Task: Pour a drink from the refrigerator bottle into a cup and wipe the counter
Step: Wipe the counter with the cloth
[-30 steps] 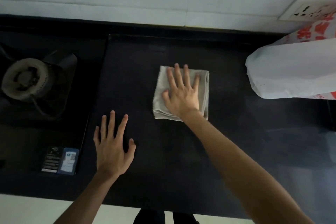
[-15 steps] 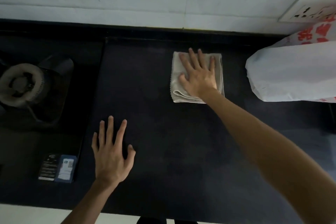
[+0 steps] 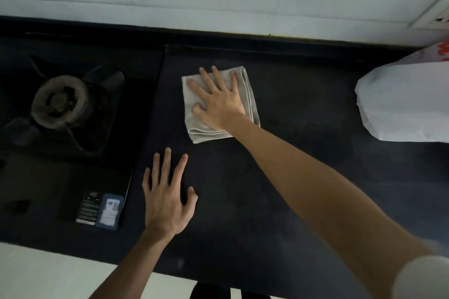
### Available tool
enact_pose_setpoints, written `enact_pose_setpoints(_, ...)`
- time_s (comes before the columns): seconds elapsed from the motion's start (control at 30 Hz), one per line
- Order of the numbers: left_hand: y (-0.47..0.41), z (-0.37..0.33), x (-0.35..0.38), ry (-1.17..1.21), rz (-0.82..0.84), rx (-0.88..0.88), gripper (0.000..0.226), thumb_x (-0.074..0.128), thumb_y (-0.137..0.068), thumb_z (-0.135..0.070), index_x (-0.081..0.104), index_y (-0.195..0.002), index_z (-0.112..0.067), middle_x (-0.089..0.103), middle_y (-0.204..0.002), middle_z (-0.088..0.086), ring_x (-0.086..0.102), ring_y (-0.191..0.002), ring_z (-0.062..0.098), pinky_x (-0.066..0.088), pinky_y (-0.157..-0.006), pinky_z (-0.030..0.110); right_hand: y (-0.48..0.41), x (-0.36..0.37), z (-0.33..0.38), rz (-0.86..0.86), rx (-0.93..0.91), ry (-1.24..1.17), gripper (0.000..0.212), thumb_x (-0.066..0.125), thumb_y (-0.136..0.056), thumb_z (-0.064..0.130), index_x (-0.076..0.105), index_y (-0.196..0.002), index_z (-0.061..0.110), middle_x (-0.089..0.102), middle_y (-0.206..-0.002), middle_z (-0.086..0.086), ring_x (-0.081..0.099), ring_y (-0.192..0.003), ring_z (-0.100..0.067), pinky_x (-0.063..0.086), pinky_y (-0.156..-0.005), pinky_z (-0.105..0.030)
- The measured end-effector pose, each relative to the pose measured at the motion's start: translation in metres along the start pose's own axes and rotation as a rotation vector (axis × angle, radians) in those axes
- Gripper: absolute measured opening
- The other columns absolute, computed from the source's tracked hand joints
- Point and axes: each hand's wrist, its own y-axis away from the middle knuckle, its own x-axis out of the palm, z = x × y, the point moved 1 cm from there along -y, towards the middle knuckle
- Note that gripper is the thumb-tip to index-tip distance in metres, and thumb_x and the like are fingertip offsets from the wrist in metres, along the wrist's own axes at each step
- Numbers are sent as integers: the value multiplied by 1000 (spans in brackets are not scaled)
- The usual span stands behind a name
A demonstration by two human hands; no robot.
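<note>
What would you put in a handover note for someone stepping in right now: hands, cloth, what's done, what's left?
Right hand: open, fingers spread, pressing flat on the folded grey cloth.
Left hand: open, palm down on the dark counter, holding nothing.
The cloth lies mid-counter, between the gas burner and the white bag, apart from both.
Bottle and cup: not in view, so the pour cannot be confirmed here.
Done: wiping is under way.
Left: probably the rest of the counter, toward the bag and the front edge.
</note>
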Motion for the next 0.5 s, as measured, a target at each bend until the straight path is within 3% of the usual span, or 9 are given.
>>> enact_pose_setpoints(0.1, 0, 1, 0, -9, 19, -8, 76, 40, -82, -43, 31, -155, -26, 12, -167, 6, 5, -155, 29, 13, -121, 54, 38, 12, 13, -40, -31, -14, 66, 20, -94, 52, 5, -157, 36, -1, -166, -3, -9, -151, -30, -5, -117, -61)
enact_pose_setpoints(0.3, 1, 1, 0, 23, 16, 14, 74, 38, -84, -45, 31, -155, -25, 14, -167, 8, 5, -155, 30, 14, -120, 57, 232, 51, 29, 3, -48, -82, 71, 34, -95, 53, 4, -157, 35, -3, -166, -2, -9, -152, -26, 1, -119, -60)
enact_pose_setpoints(0.4, 1, 2, 2, 24, 5, 11, 73, 38, -84, -44, 32, -154, -24, 14, -167, 9, 7, -154, 31, 15, -120, 58, 281, 52, -11, -24, 70, -70, 72, 44, -89, 52, 18, -155, 40, 9, -165, 2, 2, -152, -24, 9, -119, -59)
enact_pose_setpoints(0.5, 1, 2, 1, 7, 6, 12, 73, 37, -85, -44, 33, -154, -23, 15, -166, 10, 8, -154, 33, 16, -120, 59, 263, 41, -58, -7, 211, -63, 71, 41, -89, 52, 18, -155, 40, 7, -166, 3, 1, -153, -24, 10, -119, -59)
